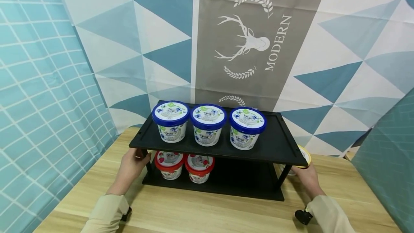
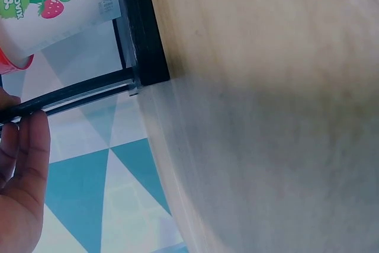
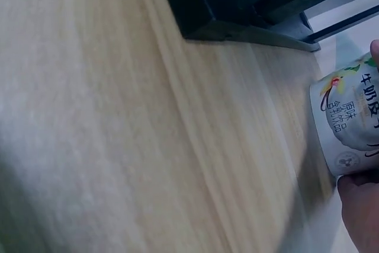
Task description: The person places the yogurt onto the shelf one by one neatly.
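Note:
A black two-tier rack (image 1: 278, 136) stands on the wooden table. My left hand (image 1: 129, 168) holds its front left post (image 2: 83, 90), thumb on one side and fingers on the other in the left wrist view. At the rack's right side my right hand (image 1: 308, 181) grips a white tub (image 3: 346, 119) with a yellow lid (image 1: 305, 156), partly hidden behind the upper shelf in the head view. Three blue-lidded tubs (image 1: 207, 136) sit in a row on the upper shelf. Two red-lidded tubs (image 1: 199, 177) stand at the left of the lower shelf.
Behind the rack hangs a patterned cloth (image 1: 168, 64) with blue triangles and a deer print. Blue tiled-look sheets (image 1: 35, 82) close off the left side, and a similar one the right. Wooden table (image 1: 207, 215) extends in front of the rack.

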